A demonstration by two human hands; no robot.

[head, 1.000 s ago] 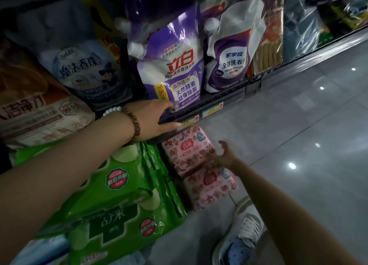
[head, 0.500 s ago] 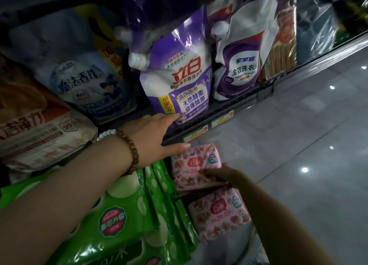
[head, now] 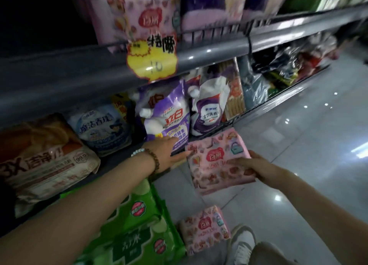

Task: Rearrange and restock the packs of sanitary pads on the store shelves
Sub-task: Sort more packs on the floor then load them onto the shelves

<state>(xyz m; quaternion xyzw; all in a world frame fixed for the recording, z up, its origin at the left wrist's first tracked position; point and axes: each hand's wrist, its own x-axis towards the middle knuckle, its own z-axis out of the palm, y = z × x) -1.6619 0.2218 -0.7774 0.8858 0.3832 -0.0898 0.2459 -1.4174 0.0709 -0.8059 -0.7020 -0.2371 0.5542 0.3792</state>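
"特惠" and a handwritten "10" are shown on the yellow sale tag. "立白" is printed on the purple pouch, "全效洗衣" on the white pouch, "魔法香珠" on the blue bag, and "3X 洁净力" with "99.9" on the orange bag. "280" is printed on the upper pink pack and the lower pink pack.

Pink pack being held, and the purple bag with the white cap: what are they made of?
The pink pack looks like thin, soft plastic film, faintly glossy: its printed wrap bends and wrinkles at the edges. The purple bag looks like thicker shiny plastic film, with pale glints; its white cap is probably hard plastic.
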